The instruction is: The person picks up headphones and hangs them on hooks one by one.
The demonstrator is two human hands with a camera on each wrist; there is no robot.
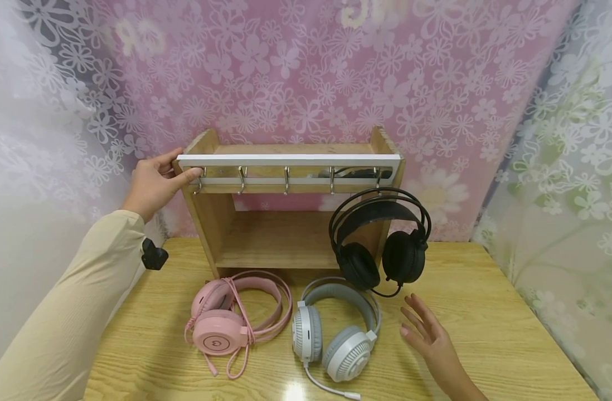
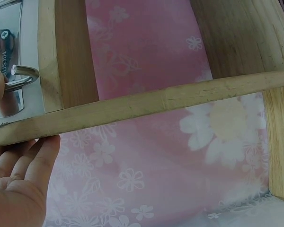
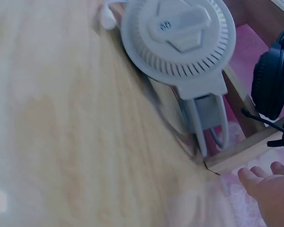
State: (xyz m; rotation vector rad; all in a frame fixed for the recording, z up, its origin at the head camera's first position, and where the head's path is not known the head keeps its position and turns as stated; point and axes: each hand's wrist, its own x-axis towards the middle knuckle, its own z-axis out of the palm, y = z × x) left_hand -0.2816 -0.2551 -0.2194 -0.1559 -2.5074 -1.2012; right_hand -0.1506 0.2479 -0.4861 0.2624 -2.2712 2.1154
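A wooden rack [image 1: 221, 223] with a white rail of metal hooks [image 1: 286, 179] stands at the back of the table. My left hand [image 1: 155, 181] grips its top left corner, thumb on the rail beside a hook [image 2: 23, 75]. Black headphones [image 1: 381, 242] hang from the rightmost hook. Pink headphones [image 1: 231, 320] and white-grey headphones [image 1: 336, 334] lie flat on the table in front. My right hand [image 1: 428, 334] hovers with fingers spread just right of the white pair [image 3: 180, 40], holding nothing.
The wooden table [image 1: 486, 323] has bare room to the right of my right hand. Flowered curtains [image 1: 306, 72] close in the back and both sides. The rack's lower shelf [image 1: 276, 245] holds nothing.
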